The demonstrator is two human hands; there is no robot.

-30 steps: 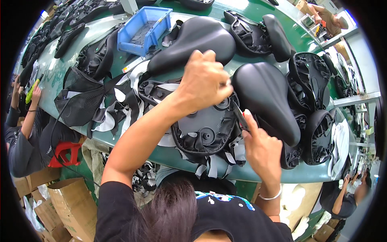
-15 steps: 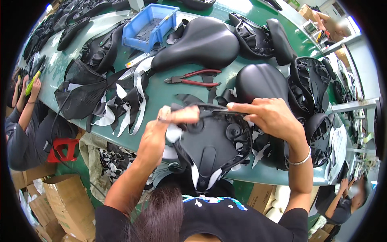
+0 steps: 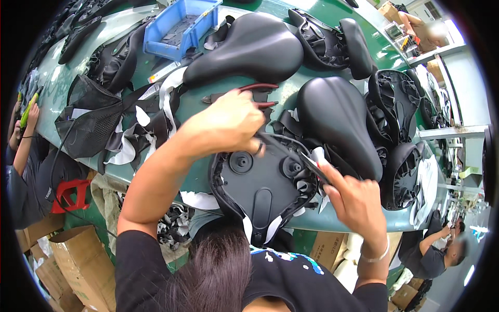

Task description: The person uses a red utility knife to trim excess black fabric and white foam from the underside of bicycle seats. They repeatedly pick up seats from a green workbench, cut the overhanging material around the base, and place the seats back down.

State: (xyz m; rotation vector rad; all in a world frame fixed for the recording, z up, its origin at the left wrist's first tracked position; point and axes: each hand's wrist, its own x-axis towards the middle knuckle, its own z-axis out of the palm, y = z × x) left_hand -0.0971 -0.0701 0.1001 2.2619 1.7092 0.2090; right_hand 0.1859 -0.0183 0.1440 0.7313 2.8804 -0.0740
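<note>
**A:** Your left hand is curled into a loose fist, knuckles up, pressing on the upper rim of the upturned saddle; its fingertips pinch the cover edge there. Your right hand is narrow too: the thumb and forefinger close on a thin dark strip of cover material at the saddle's right rim.

**B:** And where does that saddle sit?

**A:** At the near edge of the green table, right in front of you, underside up, with its plastic base showing and white trimmings hanging from its nose over the edge.

**B:** What crowds you?

**A:** Red-handled pliers lie just beyond your left hand, partly hidden by it. A finished black saddle lies behind them, and another finished saddle lies just right of yours, touching the scraps by your right fingers. More upturned saddles stack farther right. A blue bin sits at the far left, with black and white cover scraps spread beside your left forearm. Another person's hand works at the left end of the table.
</note>
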